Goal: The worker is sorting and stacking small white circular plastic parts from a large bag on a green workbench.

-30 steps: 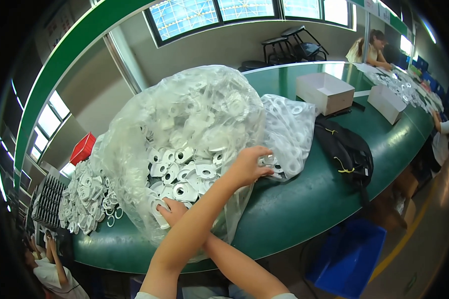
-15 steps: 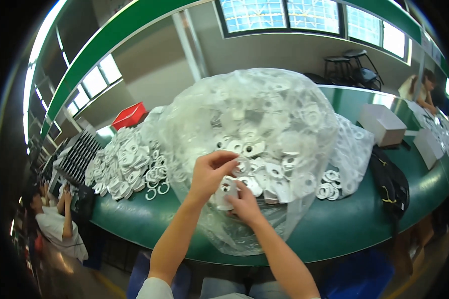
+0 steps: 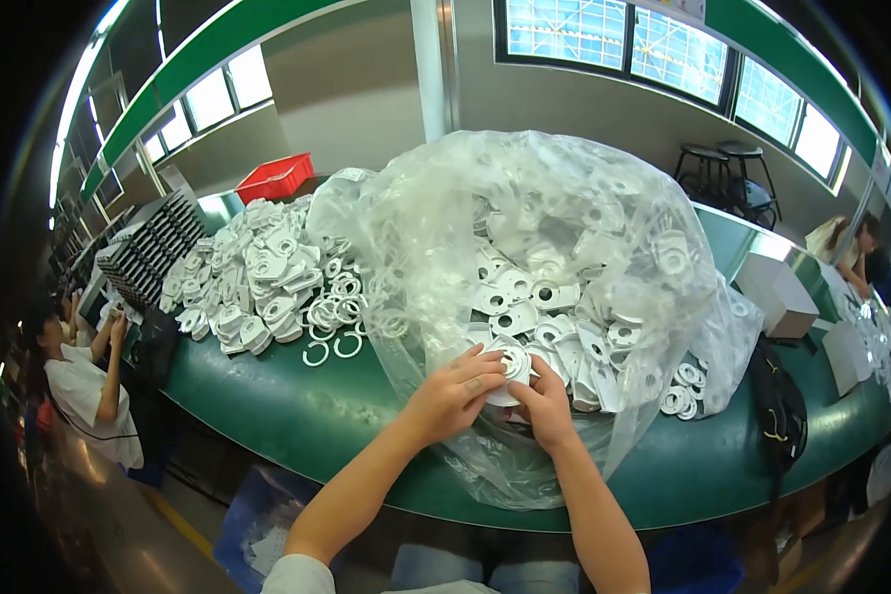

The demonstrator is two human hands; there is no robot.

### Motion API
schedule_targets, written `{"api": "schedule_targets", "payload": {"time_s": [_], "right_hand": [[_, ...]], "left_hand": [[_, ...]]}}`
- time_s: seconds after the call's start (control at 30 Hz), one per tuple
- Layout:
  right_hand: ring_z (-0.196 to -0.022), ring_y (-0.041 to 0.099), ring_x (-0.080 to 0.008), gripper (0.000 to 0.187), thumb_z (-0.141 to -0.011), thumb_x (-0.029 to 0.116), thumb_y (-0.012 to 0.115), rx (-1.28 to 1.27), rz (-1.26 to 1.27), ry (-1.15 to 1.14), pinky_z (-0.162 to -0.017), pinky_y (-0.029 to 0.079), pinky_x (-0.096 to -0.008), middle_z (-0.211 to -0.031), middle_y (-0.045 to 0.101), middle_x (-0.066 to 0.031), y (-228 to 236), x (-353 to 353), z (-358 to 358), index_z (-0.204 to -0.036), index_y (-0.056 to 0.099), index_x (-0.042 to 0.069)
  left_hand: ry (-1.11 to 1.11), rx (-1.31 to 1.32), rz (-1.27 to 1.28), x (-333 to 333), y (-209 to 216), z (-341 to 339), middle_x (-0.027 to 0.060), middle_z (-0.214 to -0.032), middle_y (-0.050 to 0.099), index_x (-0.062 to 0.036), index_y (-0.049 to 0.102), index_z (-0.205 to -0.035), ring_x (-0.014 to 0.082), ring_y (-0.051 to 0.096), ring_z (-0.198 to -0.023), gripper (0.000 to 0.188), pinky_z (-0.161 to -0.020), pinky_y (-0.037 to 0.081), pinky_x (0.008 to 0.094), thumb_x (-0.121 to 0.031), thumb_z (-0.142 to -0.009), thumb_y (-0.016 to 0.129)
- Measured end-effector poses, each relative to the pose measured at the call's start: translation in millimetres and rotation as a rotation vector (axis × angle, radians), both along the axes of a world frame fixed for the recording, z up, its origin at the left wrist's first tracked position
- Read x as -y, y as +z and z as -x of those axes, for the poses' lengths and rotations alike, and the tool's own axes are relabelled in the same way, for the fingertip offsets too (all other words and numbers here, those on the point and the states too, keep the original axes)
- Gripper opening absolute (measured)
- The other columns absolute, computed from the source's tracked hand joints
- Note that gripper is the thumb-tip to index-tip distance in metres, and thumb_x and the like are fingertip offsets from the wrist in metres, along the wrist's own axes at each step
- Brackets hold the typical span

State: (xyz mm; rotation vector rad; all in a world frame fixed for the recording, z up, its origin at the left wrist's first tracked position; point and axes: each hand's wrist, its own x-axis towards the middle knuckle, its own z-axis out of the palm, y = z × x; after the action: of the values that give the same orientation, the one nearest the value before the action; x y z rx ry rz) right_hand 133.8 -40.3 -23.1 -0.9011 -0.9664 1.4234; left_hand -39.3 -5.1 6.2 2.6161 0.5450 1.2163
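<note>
My left hand (image 3: pixel 452 398) and my right hand (image 3: pixel 547 404) meet at the near mouth of a large clear plastic bag (image 3: pixel 421 213). Between them is a flat white plastic part (image 3: pixel 506 395) with a white ring (image 3: pixel 516 365) lying on its face. Right fingers and thumb grip the part's right side. The left fingers are closed over its left side and press at the ring; the left fingertips are partly hidden. Just beyond, several loose white plates with round holes (image 3: pixel 544 295) fill the bag.
Left of the bag lie a heap of white parts (image 3: pixel 257 262), loose white rings (image 3: pixel 342 309), a red bin (image 3: pixel 275 178) and stacked black trays (image 3: pixel 153 243). On the right are more rings (image 3: pixel 679 398), a box (image 3: pixel 777 294) and a black bag (image 3: pixel 777 406). Co-workers sit at both sides.
The ring, held apart in my left hand before, now lies on the part in my right hand. My hands have come together, and the view has shifted left.
</note>
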Motion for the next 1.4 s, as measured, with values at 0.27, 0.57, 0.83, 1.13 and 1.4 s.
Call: {"api": "schedule_targets", "payload": {"time_s": [0.27, 0.57, 0.83, 1.13, 1.4], "right_hand": [[-0.079, 0.059, -0.0104, 0.025, -0.094, 0.014, 0.048, 0.078, -0.071, -0.289, -0.068, 0.048, -0.0225, -0.095, 0.062, -0.0052, -20.0, -8.4, 9.4, -0.113, 0.054, -0.001], [-0.072, 0.062, -0.0143, 0.023, -0.096, 0.017, 0.044, 0.033, -0.028, -0.148, -0.061, 0.049, -0.0254, -0.088, 0.064, -0.0078, -4.8, -2.6, 1.8, -0.107, 0.056, 0.001], [-0.075, 0.066, -0.0258, 0.033, -0.098, 0.027, 0.038, -0.111, 0.173, -0.017, -0.052, 0.049, -0.0285, -0.094, 0.065, -0.0169, 15.7, 5.0, 6.8, -0.116, 0.050, 0.002], [-0.082, 0.065, -0.0235, 0.041, -0.097, 0.032, 0.033, -0.163, 0.210, 0.046, -0.057, 0.047, -0.0307, -0.098, 0.065, -0.0145, 14.2, 1.2, 0.2, -0.115, 0.051, 0.000], [-0.087, 0.064, -0.0192, 0.033, -0.092, 0.020, 0.046, -0.126, 0.203, 0.061, -0.061, 0.051, -0.0290, -0.103, 0.063, -0.0102, 17.9, 3.7, 1.1, -0.121, 0.047, 0.004]], "left_hand": [[0.099, 0.013, -0.033, 12.3, 0.6, -12.5, 0.0158, -0.111, 0.061, -0.0064, 0.058, -0.113, 0.0318, 0.058, -0.108, 0.050, -0.093, 0.047, 0.0408, 0.013, -0.066, 0.055], [0.817, 0.103, 0.142, -17.6, -6.0, 119.7, 0.0115, -0.098, 0.063, -0.0056, 0.070, -0.086, 0.0288, 0.059, -0.086, 0.022, -0.074, 0.049, 0.0353, 0.007, -0.070, 0.059], [0.826, -0.235, 0.083, -41.9, -22.4, 161.4, 0.0075, -0.092, 0.061, -0.0055, 0.065, -0.081, 0.0270, 0.054, -0.092, 0.009, -0.080, 0.042, 0.0373, -0.004, -0.072, 0.067], [0.271, 0.540, 0.549, -29.1, 31.4, 59.8, 0.0055, -0.085, 0.062, -0.0017, 0.061, -0.098, 0.0135, 0.060, -0.081, 0.013, -0.073, 0.046, 0.0250, -0.002, -0.087, 0.056], [-0.050, 0.648, 0.889, -32.9, 23.0, -10.3, 0.0048, -0.080, 0.062, -0.0017, 0.053, -0.115, 0.0098, 0.059, -0.066, 0.025, -0.051, 0.044, 0.0201, -0.005, -0.091, 0.051]]}}
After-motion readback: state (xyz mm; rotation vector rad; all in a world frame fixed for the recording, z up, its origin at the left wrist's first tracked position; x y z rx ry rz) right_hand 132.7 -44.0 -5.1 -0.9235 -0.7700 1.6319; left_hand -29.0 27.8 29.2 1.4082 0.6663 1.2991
